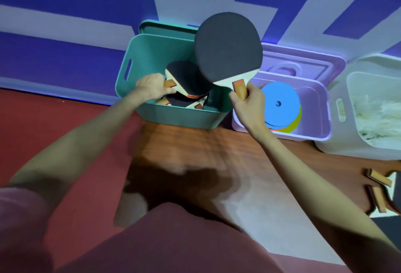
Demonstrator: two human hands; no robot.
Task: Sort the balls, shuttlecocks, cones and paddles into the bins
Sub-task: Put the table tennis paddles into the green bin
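Note:
A teal bin (173, 118) stands against the wall with paddles lying inside it. My left hand (152, 88) grips the handle of a black-faced paddle (184, 75) inside the bin, over the others. My right hand (247, 101) grips the wooden handle of a second black paddle (227, 47), held upright above the bin's right edge. To the right, a lilac bin (321, 125) holds flat disc cones, a blue one (280, 103) on top. A white bin (342, 142) at the far right holds white feathered shuttlecocks (377, 116).
Two more paddle handles (379, 188) lie on the wooden floor at the right edge. Bin lids lean against the blue and white wall behind the bins. My knee in dark red cloth fills the lower middle; a red mat lies to the left.

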